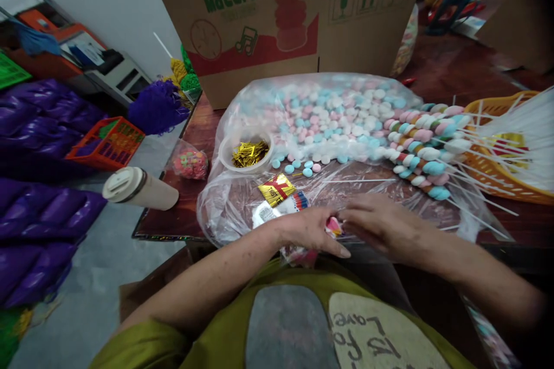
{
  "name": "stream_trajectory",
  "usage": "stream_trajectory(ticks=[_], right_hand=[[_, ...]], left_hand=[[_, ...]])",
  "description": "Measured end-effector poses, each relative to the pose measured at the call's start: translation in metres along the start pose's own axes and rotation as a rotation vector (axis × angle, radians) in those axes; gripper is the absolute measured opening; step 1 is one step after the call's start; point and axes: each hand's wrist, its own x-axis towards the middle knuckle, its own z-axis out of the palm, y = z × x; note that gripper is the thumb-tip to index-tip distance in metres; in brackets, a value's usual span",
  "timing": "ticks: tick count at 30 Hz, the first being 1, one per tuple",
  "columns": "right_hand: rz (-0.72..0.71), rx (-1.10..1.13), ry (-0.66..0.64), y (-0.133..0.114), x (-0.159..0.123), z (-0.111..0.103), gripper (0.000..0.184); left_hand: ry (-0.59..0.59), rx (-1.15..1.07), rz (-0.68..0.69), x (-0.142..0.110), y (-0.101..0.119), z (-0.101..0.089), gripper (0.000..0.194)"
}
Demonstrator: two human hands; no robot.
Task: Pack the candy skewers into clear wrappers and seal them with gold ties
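Note:
Close to the table's front edge, my left hand [312, 229] curls around a small pink, yellow and white piece [333, 226], its thumb pointing right. The piece is too small to name surely. My right hand [383, 226] bends its fingers toward it from the right; they are blurred, and whether they grip it does not show. Just beyond my left hand lie a gold packet of twist ties [277, 189] and a white-and-blue packet [294, 202]. Partly beneath my left wrist is a clear bag with reddish contents [298, 256].
A large clear bag of pastel candies [320, 118] lies before a tall cardboard box [298, 23]. Left of it are a bowl of gold ties [249, 154], a candy bag [190, 162] and a cup [141, 188]. Rightward, candy skewers [426, 147] lie near an orange basket [489, 179] of white sticks.

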Motion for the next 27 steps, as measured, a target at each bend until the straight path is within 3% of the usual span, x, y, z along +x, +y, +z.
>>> stream_trajectory(ticks=[3,5,10,16,21,24,27], right_hand=[[-0.004,-0.076,0.053,0.014,-0.013,-0.013,0.021],[0.003,-0.073,0.042,0.019,-0.021,-0.021,0.021],[0.049,0.017,0.076,0.021,-0.034,-0.034,0.021],[0.09,0.119,0.054,0.014,-0.031,-0.024,0.018],[0.025,0.044,-0.018,-0.003,-0.005,-0.013,0.021],[0.015,0.051,-0.088,-0.011,0.007,-0.005,0.018],[0.019,0.058,-0.051,-0.006,0.006,-0.002,0.018]], left_hand=[[-0.052,-0.143,-0.046,-0.009,-0.004,-0.012,0.048],[-0.124,-0.232,-0.04,-0.015,-0.01,-0.02,0.038],[-0.085,-0.097,-0.037,-0.025,-0.021,-0.029,0.027],[-0.138,-0.101,-0.035,-0.025,-0.009,-0.03,0.034],[-0.088,-0.009,0.015,-0.006,0.004,-0.013,0.037],[-0.093,-0.095,0.109,0.004,0.002,-0.003,0.027],[-0.032,-0.264,0.136,-0.002,-0.002,-0.011,0.044]])
